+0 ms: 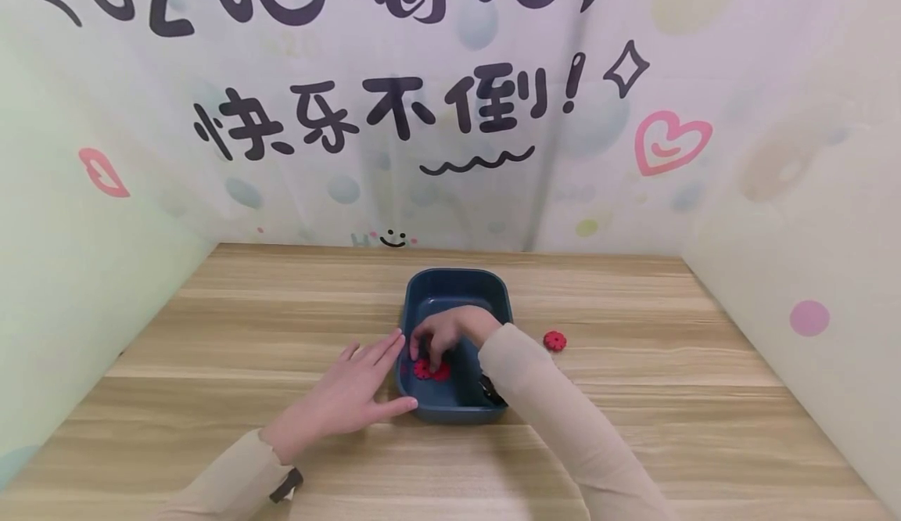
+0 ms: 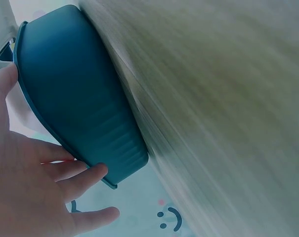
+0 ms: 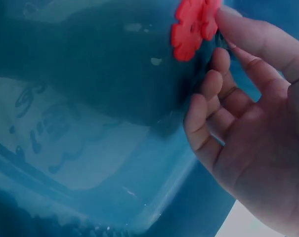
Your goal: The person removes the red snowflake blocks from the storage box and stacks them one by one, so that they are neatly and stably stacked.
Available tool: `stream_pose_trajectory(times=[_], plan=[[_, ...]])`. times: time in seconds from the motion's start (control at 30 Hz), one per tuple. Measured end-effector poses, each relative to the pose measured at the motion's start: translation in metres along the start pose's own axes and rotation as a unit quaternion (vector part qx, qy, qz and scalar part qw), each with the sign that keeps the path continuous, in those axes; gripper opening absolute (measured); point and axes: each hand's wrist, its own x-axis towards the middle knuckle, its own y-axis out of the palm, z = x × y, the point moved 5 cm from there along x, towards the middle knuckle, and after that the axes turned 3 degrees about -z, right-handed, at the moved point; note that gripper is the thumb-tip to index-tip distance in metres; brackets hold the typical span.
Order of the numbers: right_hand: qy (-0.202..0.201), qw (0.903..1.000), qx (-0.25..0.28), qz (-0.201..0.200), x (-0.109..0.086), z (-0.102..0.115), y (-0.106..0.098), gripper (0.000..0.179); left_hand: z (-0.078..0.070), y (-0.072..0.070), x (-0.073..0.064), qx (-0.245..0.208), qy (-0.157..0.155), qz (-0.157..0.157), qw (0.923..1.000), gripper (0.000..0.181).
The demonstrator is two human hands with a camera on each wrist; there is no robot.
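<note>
A dark blue tub (image 1: 450,416) stands on the wooden table, its floor glossy with reflections. My right hand (image 1: 445,330) reaches down inside it, fingers bent. In the right wrist view, the thumb and fingertips pinch the edge of a red flower-shaped disc (image 3: 210,19). Against it sits another red flower-shaped disc (image 3: 188,32), near the tub's left side. My left hand (image 1: 349,393) is at the tub's left wall with fingers spread, and its fingertips touch the rim (image 2: 45,126) in the left wrist view.
One more red flower-shaped disc (image 1: 554,340) lies on the table (image 1: 633,396) to the right of the tub. Behind the table hangs a printed backdrop (image 1: 450,200), with pale side walls left and right.
</note>
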Motion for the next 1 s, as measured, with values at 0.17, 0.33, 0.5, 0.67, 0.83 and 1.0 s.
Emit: stream_pose_trajectory(times=[0.17, 0.33, 0.5, 0.67, 0.83, 1.0], plan=[[0.013, 0.9999, -0.005, -0.005, -0.0013, 0.0004, 0.0024, 0.03, -0.0002, -0.0009, 0.0001, 0.001, -0.002, 0.002, 1.0, 0.088], [0.034, 0.9988, -0.012, -0.034, -0.0027, -0.0004, 0.0034, 0.052, -0.0005, -0.0018, 0.0003, 0.001, -0.006, 0.007, 1.0, 0.09], [0.047, 0.9977, -0.013, -0.047, -0.0048, -0.001, 0.0043, 0.067, -0.0013, -0.0022, 0.0003, 0.002, -0.005, 0.008, 0.9999, 0.09], [0.026, 0.9983, -0.02, -0.049, -0.0047, 0.0018, 0.0041, 0.035, -0.0015, -0.0021, 0.0006, -0.001, -0.007, 0.009, 0.9999, 0.089], [0.008, 0.9973, -0.029, -0.068, -0.0039, 0.0021, 0.0024, 0.027, -0.002, -0.0016, 0.0011, -0.006, -0.012, 0.011, 0.9999, 0.086], [0.011, 0.9949, -0.021, -0.098, -0.0018, -0.0014, -0.0009, 0.03, -0.0022, -0.0006, 0.0013, -0.005, -0.009, 0.011, 0.9999, 0.085]])
